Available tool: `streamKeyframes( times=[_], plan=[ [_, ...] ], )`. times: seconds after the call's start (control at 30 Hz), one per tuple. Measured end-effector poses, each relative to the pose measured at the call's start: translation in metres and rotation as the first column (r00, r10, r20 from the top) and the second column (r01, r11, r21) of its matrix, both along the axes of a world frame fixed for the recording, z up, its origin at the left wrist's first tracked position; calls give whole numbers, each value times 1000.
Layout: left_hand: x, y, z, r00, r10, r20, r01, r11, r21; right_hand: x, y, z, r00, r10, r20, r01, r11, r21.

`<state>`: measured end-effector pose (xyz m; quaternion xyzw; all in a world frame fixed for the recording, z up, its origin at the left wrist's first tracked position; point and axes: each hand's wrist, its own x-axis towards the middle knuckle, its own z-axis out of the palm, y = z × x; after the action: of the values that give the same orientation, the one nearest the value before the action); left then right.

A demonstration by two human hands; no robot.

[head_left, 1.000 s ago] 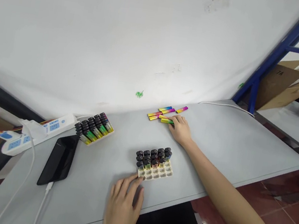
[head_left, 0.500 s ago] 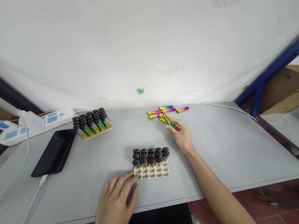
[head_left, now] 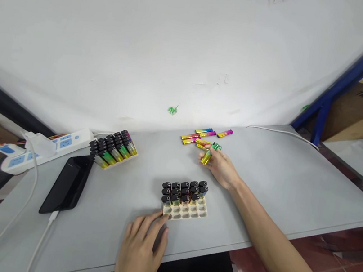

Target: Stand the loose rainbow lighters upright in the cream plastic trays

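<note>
My right hand pinches a shiny yellow-green metallic tube, held tilted above the table. Close behind it lie several flat metallic tubes in yellow, pink and blue, near the wall. My left hand rests on the table with its fingers apart, its fingertips at the front left corner of a cream tray. Upright in the tray's back rows stand several small black-capped sticks; holes show bare in the front rows.
On the left, a second holder carries black-capped sticks with metallic bodies. A black phone on a white cable lies beside a power strip. A white wall stands behind the table; cardboard boxes are at far right.
My right hand has drawn the yellow-green tube slightly towards me and turned it more upright, away from the loose tubes. My left hand stays at the tray. The view has shifted a little.
</note>
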<state>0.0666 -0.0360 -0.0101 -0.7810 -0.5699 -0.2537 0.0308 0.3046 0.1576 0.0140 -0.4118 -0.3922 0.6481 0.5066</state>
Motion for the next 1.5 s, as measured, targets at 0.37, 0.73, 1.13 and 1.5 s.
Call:
streamKeyframes(
  times=[0.37,0.73,1.13,1.5],
  plan=[
    [0,0,-2,1000,9,-20,-9,1000,-16,-6,-1,-1,998,41,-55,-46,995,-89],
    [2,1,0,1000,16,-3,-16,1000,-2,-11,-6,3,996,69,58,-70,997,24],
    [2,0,1,1000,19,-16,-19,1000,-4,-9,-2,-1,996,83,-19,-84,995,-61],
    [1,0,-1,1000,23,-14,-22,1000,14,-9,-2,-1,998,60,-32,-63,991,-119]
  ],
)
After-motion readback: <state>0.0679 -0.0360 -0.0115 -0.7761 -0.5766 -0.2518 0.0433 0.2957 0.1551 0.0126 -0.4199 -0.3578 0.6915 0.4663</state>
